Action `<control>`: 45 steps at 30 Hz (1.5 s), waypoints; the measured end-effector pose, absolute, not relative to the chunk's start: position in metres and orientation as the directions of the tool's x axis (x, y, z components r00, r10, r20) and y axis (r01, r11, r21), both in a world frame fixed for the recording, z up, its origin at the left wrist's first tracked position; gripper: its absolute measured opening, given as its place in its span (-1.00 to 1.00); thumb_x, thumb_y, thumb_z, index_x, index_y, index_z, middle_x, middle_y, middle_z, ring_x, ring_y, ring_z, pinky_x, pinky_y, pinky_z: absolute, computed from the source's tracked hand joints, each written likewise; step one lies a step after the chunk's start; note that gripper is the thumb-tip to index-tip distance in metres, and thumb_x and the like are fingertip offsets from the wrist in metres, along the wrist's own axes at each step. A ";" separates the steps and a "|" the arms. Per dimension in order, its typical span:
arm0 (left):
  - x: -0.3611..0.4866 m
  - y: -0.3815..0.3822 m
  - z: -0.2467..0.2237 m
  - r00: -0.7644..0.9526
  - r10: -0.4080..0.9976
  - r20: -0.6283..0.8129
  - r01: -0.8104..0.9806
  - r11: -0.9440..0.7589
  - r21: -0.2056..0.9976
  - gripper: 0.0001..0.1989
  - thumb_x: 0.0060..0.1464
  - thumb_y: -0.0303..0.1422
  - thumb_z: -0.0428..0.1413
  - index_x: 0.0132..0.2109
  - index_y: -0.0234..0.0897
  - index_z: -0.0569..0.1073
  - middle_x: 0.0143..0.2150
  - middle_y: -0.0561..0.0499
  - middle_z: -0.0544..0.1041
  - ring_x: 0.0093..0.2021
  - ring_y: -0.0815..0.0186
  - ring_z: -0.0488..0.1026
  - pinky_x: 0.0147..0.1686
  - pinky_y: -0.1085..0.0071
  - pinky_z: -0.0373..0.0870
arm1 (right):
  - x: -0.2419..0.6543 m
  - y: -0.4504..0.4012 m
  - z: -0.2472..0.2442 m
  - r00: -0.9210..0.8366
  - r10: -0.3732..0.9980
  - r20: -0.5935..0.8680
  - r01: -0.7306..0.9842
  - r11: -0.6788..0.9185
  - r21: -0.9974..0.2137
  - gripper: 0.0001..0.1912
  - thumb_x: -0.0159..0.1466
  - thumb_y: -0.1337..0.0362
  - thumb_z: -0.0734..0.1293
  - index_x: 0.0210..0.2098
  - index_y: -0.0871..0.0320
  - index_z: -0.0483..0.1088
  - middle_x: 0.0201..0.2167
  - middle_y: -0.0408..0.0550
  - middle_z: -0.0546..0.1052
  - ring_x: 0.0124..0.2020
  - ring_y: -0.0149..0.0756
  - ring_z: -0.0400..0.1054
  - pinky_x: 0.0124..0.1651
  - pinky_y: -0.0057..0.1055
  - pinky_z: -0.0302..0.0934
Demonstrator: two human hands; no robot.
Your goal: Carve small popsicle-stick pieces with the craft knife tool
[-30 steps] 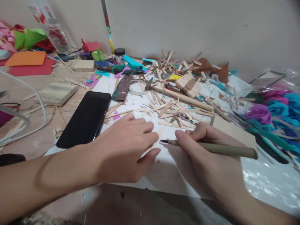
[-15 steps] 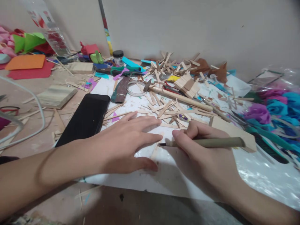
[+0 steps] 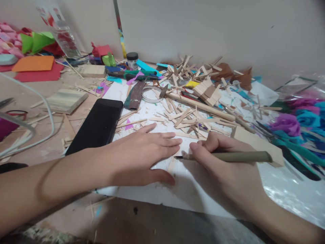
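My left hand lies flat with fingers outstretched on a white sheet. A thin pale wooden stick shows between its thumb and forefinger; part of the stick is hidden under the fingers. In my right hand, a carving knife with an olive handle and a short dark blade is gripped like a pen, pointing left. Its tip meets or hovers just over the stick; I cannot tell which. Beside my left wrist lies a black phone.
Behind my hands are piled wood sticks, a tape roll and a wooden hammer handle. To the right lie a wood block, teal-handled scissors and paper flowers. A white cable loops at left.
The whole view has shifted slightly, so things appear a little further right. My left fingers sit slightly closer together; the right hand keeps the same grip on the carving knife.
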State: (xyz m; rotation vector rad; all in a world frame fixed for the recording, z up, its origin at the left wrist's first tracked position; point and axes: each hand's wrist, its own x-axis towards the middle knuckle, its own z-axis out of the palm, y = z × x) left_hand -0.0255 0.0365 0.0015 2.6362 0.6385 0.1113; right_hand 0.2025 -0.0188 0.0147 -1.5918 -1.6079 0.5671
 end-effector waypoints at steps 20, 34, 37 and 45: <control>-0.026 0.036 0.008 0.899 0.438 -0.014 0.409 -0.825 0.390 -0.32 0.41 0.00 0.20 0.50 -0.19 0.31 0.57 -0.07 0.23 0.60 0.11 0.13 0.60 -0.07 -0.24 | 0.201 -0.025 0.016 -0.062 0.963 0.263 0.695 0.231 -0.681 -0.53 0.28 0.25 0.43 -0.63 0.05 0.14 -0.71 -0.24 0.26 -0.63 -0.38 0.08 -0.56 -0.34 -0.03; -0.027 0.034 0.010 0.905 0.425 0.010 0.403 -0.866 0.297 -0.31 0.45 0.04 0.13 0.52 -0.22 0.29 0.54 -0.06 0.31 0.60 0.12 0.14 0.60 0.03 -0.34 | 0.210 -0.015 0.014 -0.259 0.935 0.244 0.633 0.355 -0.688 -0.55 0.33 0.33 0.34 -0.58 0.06 0.05 -0.68 -0.29 0.19 -0.62 -0.43 0.04 -0.56 -0.37 -0.12; -0.027 0.033 0.011 0.906 0.423 0.005 0.404 -0.869 0.285 -0.32 0.46 0.04 0.12 0.51 -0.22 0.30 0.54 -0.05 0.31 0.60 0.12 0.13 0.60 0.04 -0.34 | 0.211 -0.016 0.015 -0.253 0.940 0.229 0.636 0.340 -0.693 -0.54 0.33 0.32 0.35 -0.58 0.05 0.04 -0.68 -0.28 0.17 -0.62 -0.42 0.02 -0.56 -0.36 -0.13; -0.026 0.033 0.009 0.906 0.423 0.015 0.404 -0.875 0.268 -0.31 0.45 0.00 0.14 0.53 -0.23 0.27 0.55 -0.03 0.30 0.60 0.15 0.13 0.60 0.05 -0.37 | 0.212 -0.017 0.015 -0.265 0.938 0.222 0.620 0.342 -0.706 -0.54 0.35 0.31 0.34 -0.58 0.06 0.06 -0.68 -0.28 0.17 -0.62 -0.42 0.03 -0.56 -0.35 -0.13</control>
